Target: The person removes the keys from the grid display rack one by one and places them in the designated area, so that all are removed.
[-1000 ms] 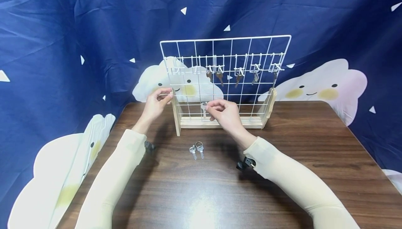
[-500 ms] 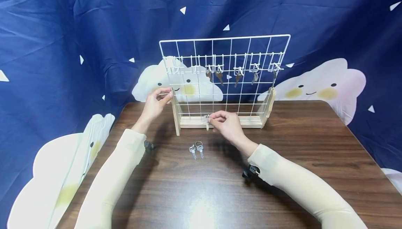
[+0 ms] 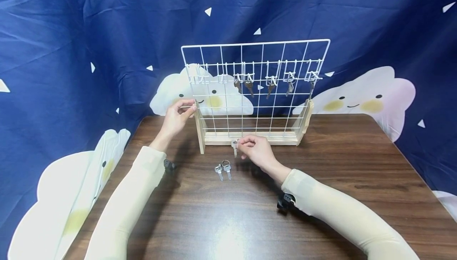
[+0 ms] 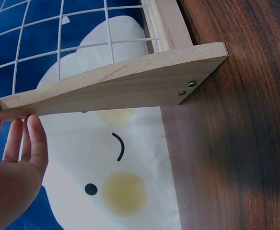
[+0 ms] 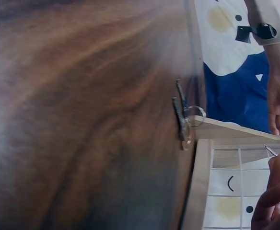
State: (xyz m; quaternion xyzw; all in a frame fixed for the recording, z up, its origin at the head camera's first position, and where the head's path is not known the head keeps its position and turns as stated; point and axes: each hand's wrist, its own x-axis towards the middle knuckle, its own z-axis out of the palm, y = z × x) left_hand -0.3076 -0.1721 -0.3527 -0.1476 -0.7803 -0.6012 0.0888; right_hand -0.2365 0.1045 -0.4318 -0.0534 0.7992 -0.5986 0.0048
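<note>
My left hand [image 3: 175, 118] pinches the upper end of the wooden side panel [image 4: 125, 86] of a white wire-grid rack, thumb on one face and fingers on the other in the left wrist view. In front of the rack's wooden base [image 3: 216, 138], my right hand [image 3: 260, 151] pinches a silver key [image 3: 234, 145] by its head, blade hanging down, above the table. In the right wrist view only the tip of something metallic shows past the right fingers [image 5: 278, 172]. Two silver keys [image 3: 227, 167] with rings lie on the table just nearer to me.
Several keys [image 3: 271, 87] hang from white hooks on the right part of the grid. Hooks on its left [image 3: 222, 78] carry nothing. The brown wooden table [image 3: 321, 220] ends at a blue curtain [image 3: 135, 22] with clouds.
My right hand has come down and slightly toward me with the key, from in front of the grid to below the rack's base. The left hand stays on the side panel.
</note>
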